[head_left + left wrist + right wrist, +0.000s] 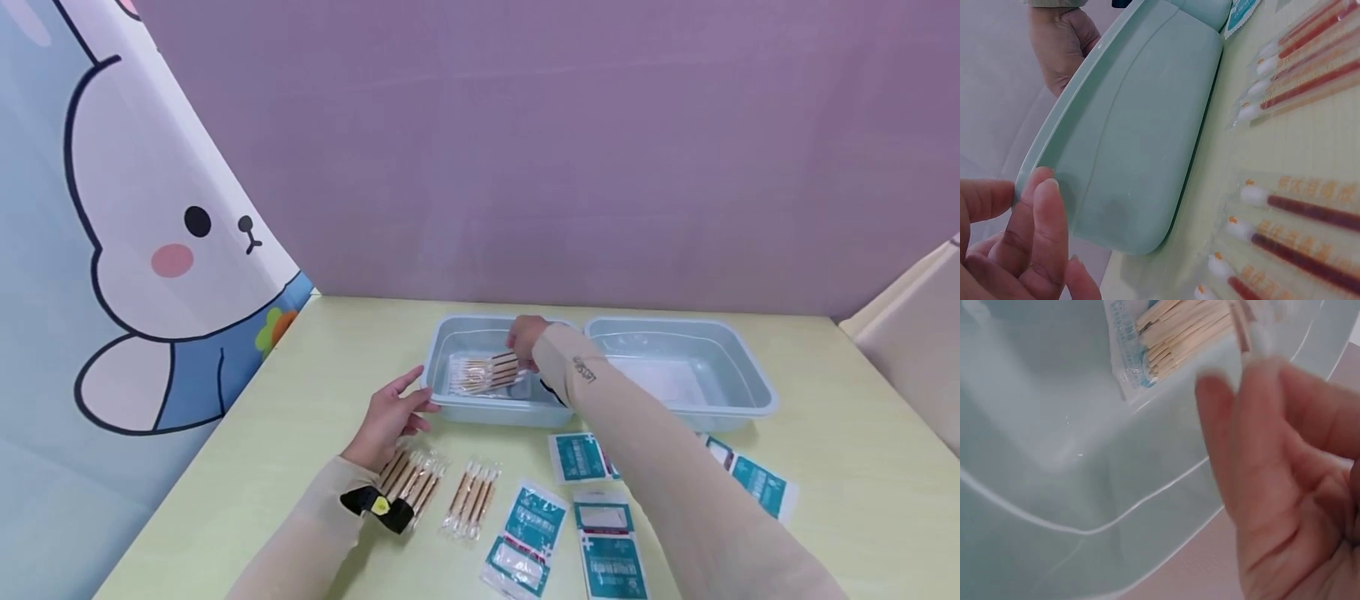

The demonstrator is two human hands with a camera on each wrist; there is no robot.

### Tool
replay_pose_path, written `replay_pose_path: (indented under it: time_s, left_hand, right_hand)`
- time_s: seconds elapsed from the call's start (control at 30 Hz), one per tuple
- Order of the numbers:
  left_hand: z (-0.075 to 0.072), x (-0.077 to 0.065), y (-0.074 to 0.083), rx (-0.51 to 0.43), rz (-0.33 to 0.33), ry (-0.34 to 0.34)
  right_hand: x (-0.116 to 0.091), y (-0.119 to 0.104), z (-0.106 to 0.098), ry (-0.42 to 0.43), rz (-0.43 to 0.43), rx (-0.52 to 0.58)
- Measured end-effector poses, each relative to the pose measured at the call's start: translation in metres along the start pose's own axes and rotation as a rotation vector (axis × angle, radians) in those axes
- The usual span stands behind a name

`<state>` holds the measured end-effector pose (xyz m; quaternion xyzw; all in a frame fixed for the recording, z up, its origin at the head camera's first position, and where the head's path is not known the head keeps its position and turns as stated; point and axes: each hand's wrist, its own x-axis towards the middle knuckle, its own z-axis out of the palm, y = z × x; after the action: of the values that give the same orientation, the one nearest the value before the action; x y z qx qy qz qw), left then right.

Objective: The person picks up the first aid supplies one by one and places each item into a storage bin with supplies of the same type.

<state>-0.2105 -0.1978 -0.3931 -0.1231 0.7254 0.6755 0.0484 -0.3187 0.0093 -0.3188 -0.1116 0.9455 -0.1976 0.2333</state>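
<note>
My left hand [390,421] is at the left basin [495,410], a pale blue plastic one, and its thumb and fingers pinch the near-left rim, as the left wrist view also shows. Inside that basin, my right hand [527,340] pinches the end of a clear packet of brown-stick swabs [504,365]. Below this packet lies a bag of wooden cotton swabs [1179,337] with blue print, on the basin's floor. Most of the pinched packet is out of frame or blurred in the right wrist view.
Brown-stick swab packets [472,500] lie in front of the left basin, some partly behind my left wrist. Several green-and-white dressing packets [528,533] are spread to their right, partly under my right sleeve. A second pale blue basin [720,410] stands at the right.
</note>
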Motion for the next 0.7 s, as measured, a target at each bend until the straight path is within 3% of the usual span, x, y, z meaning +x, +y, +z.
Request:
replay_pose_path:
  time_s: [0.13, 0.3, 0.4, 0.53, 0.7]
  left_hand:
    - [-0.002, -0.002, 0.001, 0.009, -0.013, 0.002]
    - [-0.004, -0.003, -0.001, 0.018, -0.024, 0.001]
    - [-0.006, -0.003, -0.002, 0.015, -0.026, -0.013]
    - [-0.009, -0.003, -0.004, 0.015, -0.018, -0.06]
    - [-0.01, -0.001, -0.004, 0.01, 0.007, -0.111]
  right_hand:
    - [-0.006, -0.001, -0.004, 0.103, -0.078, -0.116]
    - [-0.011, -0.004, -0.007, 0.174, -0.138, -0.101]
    - [-0.014, -0.009, -0.007, 0.153, -0.188, -0.072]
    - [-0.023, -0.018, -0.004, 0.063, -0.266, -0.061]
    - [-0.033, -0.025, 0.01, 0.032, -0.369, -0.158]
